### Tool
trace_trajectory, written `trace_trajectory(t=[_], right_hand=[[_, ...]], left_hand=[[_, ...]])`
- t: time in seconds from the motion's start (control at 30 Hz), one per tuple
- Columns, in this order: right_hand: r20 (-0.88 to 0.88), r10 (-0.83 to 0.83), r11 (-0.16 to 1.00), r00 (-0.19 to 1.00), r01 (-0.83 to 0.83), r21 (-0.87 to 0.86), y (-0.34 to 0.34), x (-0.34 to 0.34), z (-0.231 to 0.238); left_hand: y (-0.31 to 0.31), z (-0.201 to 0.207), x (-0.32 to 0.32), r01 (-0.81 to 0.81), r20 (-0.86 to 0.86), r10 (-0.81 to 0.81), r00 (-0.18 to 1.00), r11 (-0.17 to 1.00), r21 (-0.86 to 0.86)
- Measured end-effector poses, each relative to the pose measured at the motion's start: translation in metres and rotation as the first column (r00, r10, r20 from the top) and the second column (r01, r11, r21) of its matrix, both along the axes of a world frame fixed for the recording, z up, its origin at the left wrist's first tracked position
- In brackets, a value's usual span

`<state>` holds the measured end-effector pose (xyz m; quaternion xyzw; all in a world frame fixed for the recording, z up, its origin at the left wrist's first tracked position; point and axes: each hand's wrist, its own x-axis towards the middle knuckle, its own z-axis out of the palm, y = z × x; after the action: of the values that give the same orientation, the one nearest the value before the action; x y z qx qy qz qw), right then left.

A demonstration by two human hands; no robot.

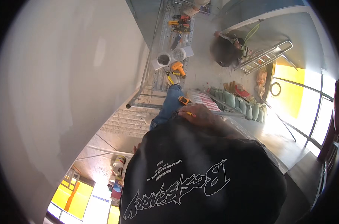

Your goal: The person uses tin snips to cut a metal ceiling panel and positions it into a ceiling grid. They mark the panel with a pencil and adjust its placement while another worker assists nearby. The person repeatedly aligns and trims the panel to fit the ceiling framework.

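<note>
My right hand [195, 114] is at my waist, its fingers curled round a short yellow stick [190, 113] like a pencil or marker. Just beyond it, an orange and black tape measure [184, 100] sits against my jeans [171, 102]. Of my left hand [136, 148], only a little shows past the left edge of my black T-shirt [199, 160]; its fingers are mostly hidden. Ahead of my foot, on a perforated metal platform [160, 80], lie an orange cordless drill [178, 68] and a yellow and black tool [170, 78].
Two white tubs of small fasteners, one dark [163, 59] and one grey [179, 54], stand on the platform. Farther along lie several power tools [181, 25]. A pale wall [76, 67] rises at left. Below right are a person [225, 51], a ladder [264, 59] and filled sacks [236, 102].
</note>
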<state>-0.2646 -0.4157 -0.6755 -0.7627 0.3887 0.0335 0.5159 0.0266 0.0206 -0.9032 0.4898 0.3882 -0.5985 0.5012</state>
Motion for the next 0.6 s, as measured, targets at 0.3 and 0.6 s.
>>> trace_trajectory(t=[0.3,0.6], right_hand=[[-0.081,0.125,0.99,0.989,-0.129,-0.051,-0.021,-0.01,0.005],[0.08,0.304,0.943,0.949,-0.287,-0.169,-0.051,0.03,0.013]], left_hand=[[0.018,0.003,-0.048,-0.337,-0.004,0.337,0.941,0.941,-0.04],[-0.003,-0.019,-0.094,-0.663,0.085,0.673,0.735,0.739,-0.12]])
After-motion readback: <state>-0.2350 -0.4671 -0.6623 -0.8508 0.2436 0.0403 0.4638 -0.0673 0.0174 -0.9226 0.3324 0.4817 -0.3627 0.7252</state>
